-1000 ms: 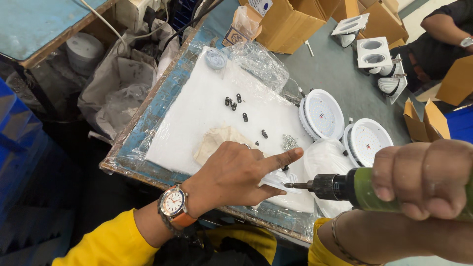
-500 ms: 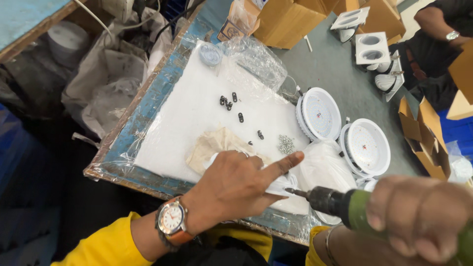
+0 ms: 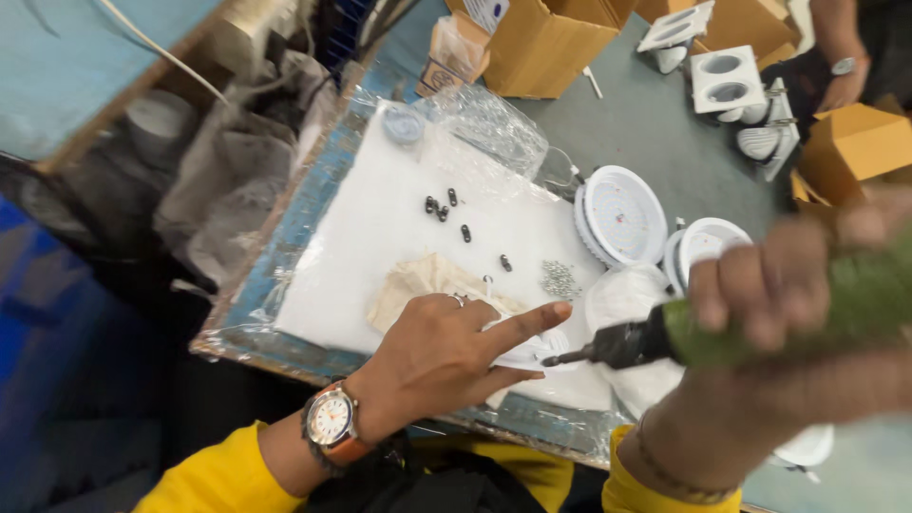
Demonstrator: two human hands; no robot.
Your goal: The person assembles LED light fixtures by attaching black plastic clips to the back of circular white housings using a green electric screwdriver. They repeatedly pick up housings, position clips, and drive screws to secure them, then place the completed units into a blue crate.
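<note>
Firmly clenched on a green power screwdriver (image 3: 760, 328): right hand (image 3: 788, 294), bit aimed at a white round part (image 3: 532, 350). Left hand (image 3: 446, 347) released, forefinger extended, steadying that part on the worktop (image 3: 380, 228).

1. The left hand (image 3: 446, 347) and the right hand (image 3: 807, 304) with its green power screwdriver (image 3: 722, 328) are crowding the near edge of the white foam sheet (image 3: 380, 237).
2. Open foam is lying left of the black clips (image 3: 451, 209).
3. Round white lamp housings (image 3: 622, 214) are blocking the right side.
4. Cardboard boxes (image 3: 541, 43) are closing off the far edge.
</note>
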